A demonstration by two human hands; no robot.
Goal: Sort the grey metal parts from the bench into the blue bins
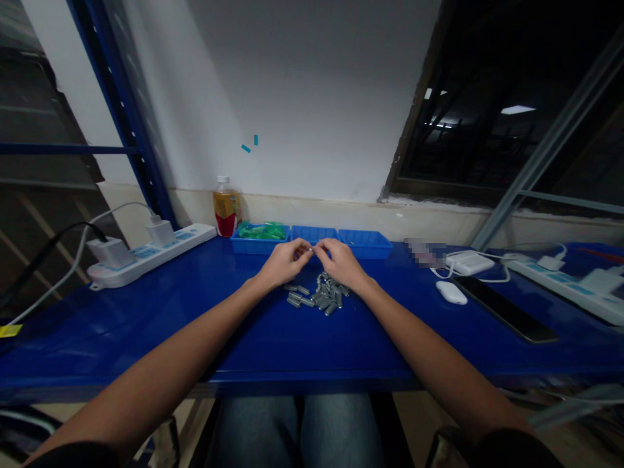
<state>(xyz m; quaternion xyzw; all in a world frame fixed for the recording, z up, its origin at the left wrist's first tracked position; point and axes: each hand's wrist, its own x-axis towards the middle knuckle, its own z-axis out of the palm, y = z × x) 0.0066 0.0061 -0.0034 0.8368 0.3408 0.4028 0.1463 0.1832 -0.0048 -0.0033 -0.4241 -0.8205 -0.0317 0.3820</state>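
Note:
My left hand [286, 261] and my right hand [337, 257] meet over the middle of the blue table. Both are closed in a pinch, with the fingertips almost touching. A tiny pale glint shows between them, too small to name. Just below my hands lies a pile of small grey metal cylinders [327, 298], and a few more [299, 298] are scattered to its left. Behind my hands stand three blue plastic bins in a row. The left bin [258, 246] holds green pieces [263, 231]. My fingers partly hide the middle bin [314, 232]. The right bin [365, 245] stands beside it.
A drink bottle [226, 207] stands by the wall. Power strips with chargers lie at the left [146, 257] and right [575, 286]. A phone [507, 309], a white earbud case [451, 292] and a white adapter [470, 262] with cables are on the right side of the table [302, 348].

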